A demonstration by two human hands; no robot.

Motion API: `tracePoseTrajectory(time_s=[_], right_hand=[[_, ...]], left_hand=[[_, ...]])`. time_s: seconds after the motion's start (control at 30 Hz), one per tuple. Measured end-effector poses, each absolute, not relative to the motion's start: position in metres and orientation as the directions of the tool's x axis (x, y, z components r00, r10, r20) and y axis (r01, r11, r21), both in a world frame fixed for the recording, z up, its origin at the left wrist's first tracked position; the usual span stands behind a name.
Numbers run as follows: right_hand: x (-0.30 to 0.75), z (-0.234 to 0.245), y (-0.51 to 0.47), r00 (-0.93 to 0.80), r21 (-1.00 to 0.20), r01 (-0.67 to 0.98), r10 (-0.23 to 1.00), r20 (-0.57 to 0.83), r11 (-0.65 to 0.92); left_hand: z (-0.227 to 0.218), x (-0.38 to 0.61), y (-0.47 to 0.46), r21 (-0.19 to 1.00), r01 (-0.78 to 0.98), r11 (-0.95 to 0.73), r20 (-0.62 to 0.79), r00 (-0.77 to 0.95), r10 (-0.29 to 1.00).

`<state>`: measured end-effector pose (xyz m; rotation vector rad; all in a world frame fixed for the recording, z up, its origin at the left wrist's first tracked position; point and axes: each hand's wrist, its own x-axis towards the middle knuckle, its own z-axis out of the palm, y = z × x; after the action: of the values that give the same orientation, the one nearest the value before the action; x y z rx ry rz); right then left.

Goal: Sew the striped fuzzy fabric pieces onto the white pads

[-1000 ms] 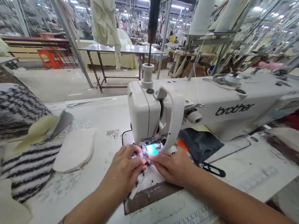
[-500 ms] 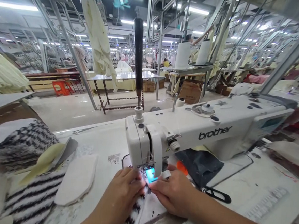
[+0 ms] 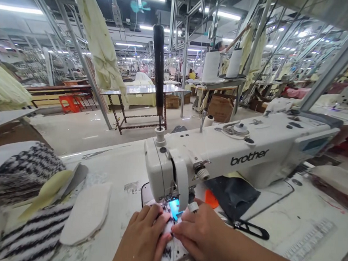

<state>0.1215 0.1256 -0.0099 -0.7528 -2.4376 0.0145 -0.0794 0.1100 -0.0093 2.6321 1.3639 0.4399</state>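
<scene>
Our left hand [image 3: 147, 234] lies over the black-and-white cloth [image 3: 166, 260], our right hand [image 3: 201, 232] bunched beside it; we can't tell whether either pinches. It runs to the sewing machine's [image 3: 220, 143] lit end. We're probably guiding a seam; the next move calls for steady, even feeding.

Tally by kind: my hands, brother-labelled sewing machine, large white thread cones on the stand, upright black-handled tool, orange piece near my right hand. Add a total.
Left hand and right hand: 2
Sewing machine: 1
Thread cones: 2
Black-handled tool: 1
Orange piece: 1
Total: 7
</scene>
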Motion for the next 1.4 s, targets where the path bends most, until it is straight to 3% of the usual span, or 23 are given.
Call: tracePoseTrajectory(time_s=[0.37,0.6,0.77,0.9,1.13,1.23,1.4], right_hand=[[0.12,-0.009,0.127,-0.712,-0.137,0.482,0.478,0.514,0.866],[0.124,-0.004,0.125,-0.836,-0.117,0.361,0.376,0.4,0.925],[0.12,-0.008,0.121,-0.864,-0.134,0.306,0.334,0.378,0.943],[0.109,-0.014,0.119,-0.863,-0.052,0.338,0.332,0.38,0.94],[0.104,-0.015,0.117,-0.821,0.041,0.304,0.24,0.518,0.952],[0.106,-0.012,0.117,-0.758,0.06,0.31,0.209,0.618,0.949],[0.107,-0.008,0.119,-0.677,-0.013,0.298,0.221,0.702,0.954]], left_hand=[[-0.012,-0.075,0.112,0.192,0.804,-0.564,0.226,0.523,0.822],[0.015,-0.094,0.098,0.391,0.684,-0.616,0.184,0.598,0.781],[0.023,-0.101,0.079,0.379,0.664,-0.644,0.137,0.648,0.749],[0.016,-0.098,0.078,0.351,0.667,-0.657,0.153,0.652,0.743],[0.014,-0.086,0.08,0.347,0.642,-0.684,0.404,0.556,0.727],[0.013,-0.078,0.077,0.39,0.626,-0.675,0.419,0.532,0.736],[0.008,-0.076,0.071,0.434,0.606,-0.666,0.395,0.537,0.746]])
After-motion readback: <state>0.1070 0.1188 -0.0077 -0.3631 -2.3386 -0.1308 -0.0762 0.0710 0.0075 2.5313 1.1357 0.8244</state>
